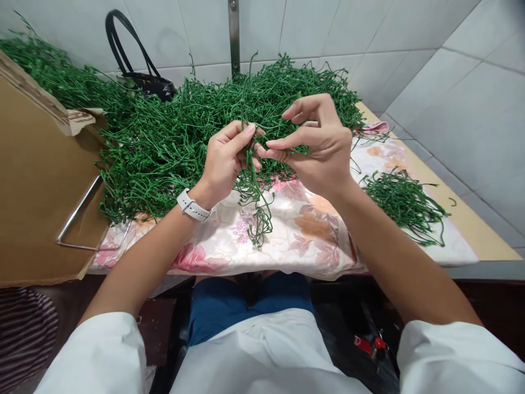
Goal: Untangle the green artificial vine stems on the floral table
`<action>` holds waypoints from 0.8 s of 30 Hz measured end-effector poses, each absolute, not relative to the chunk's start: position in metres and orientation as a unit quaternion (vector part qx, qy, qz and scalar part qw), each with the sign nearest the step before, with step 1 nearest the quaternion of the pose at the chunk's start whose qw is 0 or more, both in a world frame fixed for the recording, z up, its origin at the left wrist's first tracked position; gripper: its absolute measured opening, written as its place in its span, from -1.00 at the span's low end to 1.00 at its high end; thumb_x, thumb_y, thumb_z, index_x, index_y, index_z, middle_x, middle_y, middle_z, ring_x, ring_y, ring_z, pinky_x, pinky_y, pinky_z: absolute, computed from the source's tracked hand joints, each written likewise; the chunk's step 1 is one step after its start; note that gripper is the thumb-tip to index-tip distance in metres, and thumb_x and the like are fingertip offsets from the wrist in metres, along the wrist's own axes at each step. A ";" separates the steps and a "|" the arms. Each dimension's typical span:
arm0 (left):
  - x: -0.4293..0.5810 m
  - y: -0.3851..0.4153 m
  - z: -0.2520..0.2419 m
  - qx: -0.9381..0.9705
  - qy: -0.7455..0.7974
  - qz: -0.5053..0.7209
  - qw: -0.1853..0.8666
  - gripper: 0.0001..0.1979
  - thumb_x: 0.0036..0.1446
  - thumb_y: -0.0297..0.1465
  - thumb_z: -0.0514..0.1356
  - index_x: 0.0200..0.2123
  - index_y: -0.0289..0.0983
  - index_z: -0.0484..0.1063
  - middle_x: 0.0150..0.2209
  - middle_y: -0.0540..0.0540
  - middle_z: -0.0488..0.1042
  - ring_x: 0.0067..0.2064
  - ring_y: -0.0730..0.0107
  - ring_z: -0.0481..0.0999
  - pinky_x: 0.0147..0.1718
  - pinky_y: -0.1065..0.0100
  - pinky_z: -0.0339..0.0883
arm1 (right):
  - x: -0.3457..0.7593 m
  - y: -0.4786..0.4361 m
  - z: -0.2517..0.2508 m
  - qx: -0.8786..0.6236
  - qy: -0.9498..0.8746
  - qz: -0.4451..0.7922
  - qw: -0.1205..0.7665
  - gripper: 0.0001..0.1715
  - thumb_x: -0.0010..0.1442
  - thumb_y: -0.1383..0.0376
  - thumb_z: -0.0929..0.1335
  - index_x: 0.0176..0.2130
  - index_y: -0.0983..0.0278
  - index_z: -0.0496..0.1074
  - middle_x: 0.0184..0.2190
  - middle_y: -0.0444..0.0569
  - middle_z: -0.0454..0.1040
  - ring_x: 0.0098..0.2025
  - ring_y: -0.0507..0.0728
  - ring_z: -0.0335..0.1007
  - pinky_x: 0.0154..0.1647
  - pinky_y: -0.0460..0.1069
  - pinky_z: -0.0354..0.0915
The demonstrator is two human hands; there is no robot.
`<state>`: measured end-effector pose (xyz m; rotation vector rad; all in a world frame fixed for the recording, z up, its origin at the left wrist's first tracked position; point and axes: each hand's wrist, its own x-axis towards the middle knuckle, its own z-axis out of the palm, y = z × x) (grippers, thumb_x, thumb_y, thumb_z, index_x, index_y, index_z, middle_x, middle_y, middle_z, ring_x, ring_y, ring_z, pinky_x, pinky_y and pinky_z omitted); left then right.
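Desk: What is in your left hand [223, 156]?

Operator: A slim bunch of green stems [249, 156], pinched between my thumb and fingers. From my remote seat, I see the upper ends standing above the thumb and the curled lower ends hanging below the palm, in front of a flowered cloth [241, 257].

Desk: And your right hand [320, 142]?

Operator: It hovers just beside the left, thumb and forefinger brought nearly together at the tips, close to the bunch. Another finger arches above them, well apart. I cannot tell whether a piece of stem is caught between those tips.

Desk: What lies around your hands?

Operator: A broad heap [164, 142] of similar greens spreads behind them, up toward the tiled wall [328, 33]. A small pile [404, 205] lies apart, near my right forearm.

Desk: Anything at the edges?

Operator: A cardboard box [41, 164] stands at the left, a black bag [153, 85] sits behind the greens with its handles upright, and a pale watch [192, 207] circles my left wrist.
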<state>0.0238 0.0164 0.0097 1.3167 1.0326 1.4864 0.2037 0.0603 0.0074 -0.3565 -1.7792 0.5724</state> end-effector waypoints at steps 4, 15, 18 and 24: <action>0.021 0.016 0.011 0.557 0.400 0.591 0.425 -0.69 0.47 -0.11 0.16 -0.18 -0.22 0.46 -0.45 0.06 0.47 -0.55 0.59 0.51 -0.56 0.51 0.36 | 0.198 0.066 -0.001 -0.157 -0.714 0.318 0.603 -0.76 0.19 0.04 0.60 -0.31 0.12 0.66 -0.09 0.01 0.48 0.08 0.20 0.45 0.13 0.17 0.43; 0.020 0.018 0.003 0.662 0.331 0.552 0.383 -0.52 0.29 0.04 0.31 -0.37 -0.24 0.37 -0.46 0.00 0.54 -0.48 0.51 0.55 -0.54 0.46 0.37 | 0.204 0.064 0.001 -0.195 -0.760 0.278 0.554 -0.42 0.19 -0.06 0.57 0.03 0.10 0.38 -0.04 0.01 0.52 -0.02 0.20 0.50 0.00 0.13 0.49; 0.022 0.016 0.002 0.680 0.330 0.551 0.354 -0.49 0.25 0.09 0.32 -0.39 -0.23 0.34 -0.46 0.00 0.52 -0.43 0.46 0.58 -0.49 0.42 0.38 | 0.204 0.061 0.004 -0.189 -0.794 0.305 0.492 -0.52 0.29 -0.10 0.49 -0.05 0.18 0.46 -0.24 -0.02 0.52 -0.24 0.13 0.48 -0.20 0.05 0.44; 0.021 0.011 -0.001 0.728 0.393 0.519 0.214 -0.56 0.42 -0.07 0.20 -0.43 -0.21 0.24 -0.51 0.04 0.41 -0.46 0.44 0.49 -0.45 0.36 0.17 | 0.212 0.064 0.012 -0.176 -0.853 0.237 0.430 -0.51 0.39 -0.10 0.40 -0.32 0.24 0.44 -0.45 -0.07 0.42 -0.43 0.06 0.24 -0.39 0.01 0.21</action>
